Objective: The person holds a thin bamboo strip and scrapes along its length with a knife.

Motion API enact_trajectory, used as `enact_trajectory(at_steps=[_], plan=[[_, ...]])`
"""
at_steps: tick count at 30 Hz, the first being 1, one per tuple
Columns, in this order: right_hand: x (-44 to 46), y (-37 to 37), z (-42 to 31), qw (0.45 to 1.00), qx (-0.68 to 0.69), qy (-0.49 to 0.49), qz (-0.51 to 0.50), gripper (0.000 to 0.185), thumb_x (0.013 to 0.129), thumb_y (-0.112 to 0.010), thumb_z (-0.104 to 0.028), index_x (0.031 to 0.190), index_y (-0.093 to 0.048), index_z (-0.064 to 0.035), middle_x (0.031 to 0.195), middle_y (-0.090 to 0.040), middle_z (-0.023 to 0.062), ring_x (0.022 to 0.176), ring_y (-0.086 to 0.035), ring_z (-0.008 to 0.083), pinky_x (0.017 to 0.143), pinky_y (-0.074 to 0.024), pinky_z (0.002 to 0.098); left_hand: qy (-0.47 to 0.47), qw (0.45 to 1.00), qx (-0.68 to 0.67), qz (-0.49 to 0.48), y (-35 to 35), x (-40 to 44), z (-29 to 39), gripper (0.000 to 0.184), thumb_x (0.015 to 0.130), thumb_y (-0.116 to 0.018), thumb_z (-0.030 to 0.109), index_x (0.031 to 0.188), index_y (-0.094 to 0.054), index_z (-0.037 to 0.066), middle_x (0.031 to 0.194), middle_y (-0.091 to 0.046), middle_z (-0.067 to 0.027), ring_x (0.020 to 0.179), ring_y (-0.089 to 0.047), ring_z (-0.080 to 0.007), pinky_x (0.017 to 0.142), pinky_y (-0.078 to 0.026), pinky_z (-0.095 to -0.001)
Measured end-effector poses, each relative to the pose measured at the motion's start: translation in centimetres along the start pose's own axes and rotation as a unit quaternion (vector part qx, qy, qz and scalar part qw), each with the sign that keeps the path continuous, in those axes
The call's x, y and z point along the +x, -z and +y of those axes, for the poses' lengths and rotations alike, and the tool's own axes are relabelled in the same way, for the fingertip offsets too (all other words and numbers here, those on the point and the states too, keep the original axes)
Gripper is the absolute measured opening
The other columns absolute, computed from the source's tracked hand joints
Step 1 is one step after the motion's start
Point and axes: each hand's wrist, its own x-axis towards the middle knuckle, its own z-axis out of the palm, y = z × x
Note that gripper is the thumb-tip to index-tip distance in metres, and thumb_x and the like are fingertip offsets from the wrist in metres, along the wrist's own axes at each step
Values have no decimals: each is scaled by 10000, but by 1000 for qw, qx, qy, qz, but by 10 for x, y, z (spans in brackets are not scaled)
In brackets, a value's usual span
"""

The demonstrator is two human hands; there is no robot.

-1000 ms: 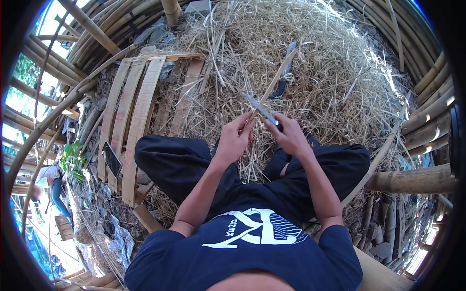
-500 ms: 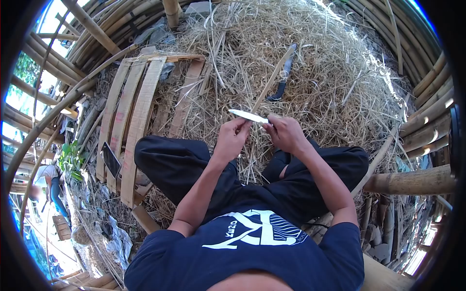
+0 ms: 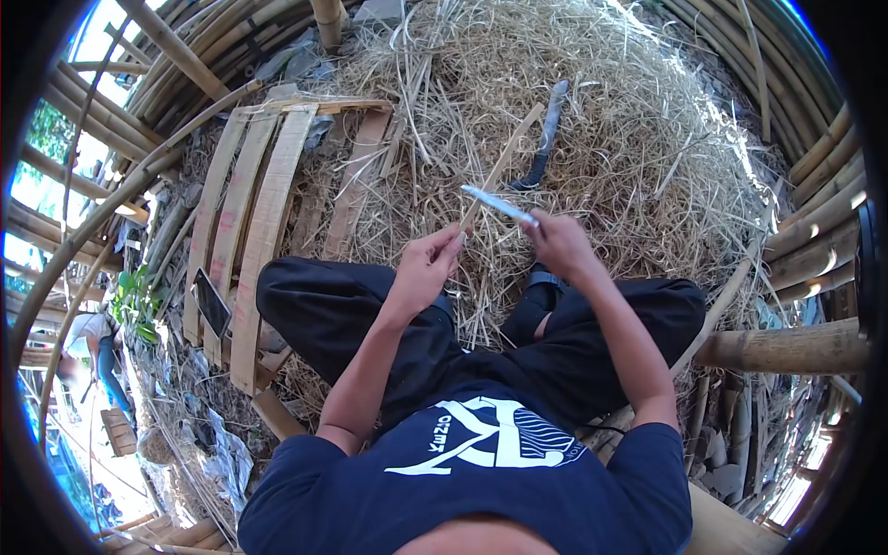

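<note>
My left hand (image 3: 429, 265) pinches the near end of a thin bamboo strip (image 3: 507, 159), which slants up and away to the right. A knife (image 3: 498, 203) with a pale blade is gripped by its handle in my right hand (image 3: 562, 246). Its blade points up and left and crosses over the strip, a little beyond my left fingers; whether the edge touches the strip I cannot tell. Beyond the strip's far half, a larger blade with a dark wrapped handle (image 3: 534, 173) lies on the shavings.
Shavings (image 3: 629, 166) cover the ground in front. At left stands a slatted wooden pallet (image 3: 268, 222) with a phone (image 3: 212, 303) on it. Bamboo poles (image 3: 786, 346) border the right side. Farther off at left, a person (image 3: 97, 356) bends over.
My right hand has moved the knife forward and right along the strip. My left hand has shifted slightly left and back with the strip.
</note>
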Motion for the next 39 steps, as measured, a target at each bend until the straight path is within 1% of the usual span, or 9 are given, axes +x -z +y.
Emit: enact_trajectory(at_steps=[4, 12, 17, 19, 21, 22, 25, 31, 39], plan=[[0, -21, -10, 994, 30, 105, 11, 348, 969, -468, -371, 862, -528, -46, 592, -556, 193, 604, -578, 411, 571, -431, 511, 37, 998, -40, -41, 1, 1, 3, 278, 1008, -475, 171, 1228, -575, 36, 562, -353, 89, 423, -277, 5, 378, -214, -178], [5, -27, -8, 988, -19, 155, 11, 413, 952, -471, -444, 823, -514, -54, 564, -548, 177, 555, -574, 387, 527, -426, 486, 94, 986, -121, -64, 2, 6, 0, 155, 1010, -472, 191, 932, -524, 68, 568, -352, 78, 398, -271, 2, 353, -196, -179], [16, -28, 12, 985, -64, 160, 22, 457, 928, -475, -509, 799, -512, -72, 579, -558, 172, 573, -589, 371, 526, -439, 474, 115, 984, -116, -71, 1, 5, -4, 157, 1010, -469, 185, 1031, -550, 53, 570, -340, 88, 395, -264, 2, 349, -190, -180], [15, -22, 10, 985, -106, 132, 26, 412, 918, -507, -466, 810, -544, -71, 642, -600, 178, 614, -613, 367, 536, -459, 460, 118, 983, -120, -70, 3, 2, 1, 169, 1010, -466, 178, 1068, -556, 47, 569, -334, 92, 393, -262, 2, 348, -187, -181], [32, -7, 35, 989, -134, -54, 40, 272, 912, -475, -299, 935, -630, -76, 794, -671, 155, 758, -660, 364, 670, -524, 465, 111, 985, -108, -80, 9, -5, 9, 213, 1008, -468, 168, 1147, -558, 34, 569, -316, 100, 399, -262, 6, 348, -191, -178], [40, 6, 63, 972, -200, -95, 79, 293, 923, -444, -292, 947, -637, -73, 818, -666, 181, 818, -660, 366, 732, -529, 467, 148, 982, -88, -72, 12, -17, 5, 236, 1008, -467, 161, 1176, -557, 21, 567, -315, 98, 403, -262, 8, 355, -202, -168], [43, 48, 113, 950, -10, -252, 186, 461, 973, -373, -430, 949, -626, -46, 838, -644, 254, 860, -636, 414, 709, -491, 504, 140, 981, -102, -87, 27, -45, 0, 253, 1009, -470, 165, 1191, -562, 15, 568, -334, 91, 414, -273, 11, 369, -220, -158], [12, 9, 20, 982, 112, -116, 102, 314, 976, -484, -324, 962, -554, -17, 681, -600, 227, 641, -600, 421, 577, -436, 486, 87, 996, -6, -36, 24, -35, -10, 277, 996, -498, 159, 1220, -599, 32, 601, -432, 58, 492, -338, -13, 441, -270, -192], [-16, -34, -31, 994, 69, 83, -37, 311, 973, -462, -343, 901, -524, -46, 634, -575, 212, 632, -581, 423, 575, -431, 524, -109, 961, 238, 87, 0, -24, -6, 228, 958, -515, 78, 1144, -612, -9, 600, -478, -34, 534, -434, -60, 492, -358, -246]])
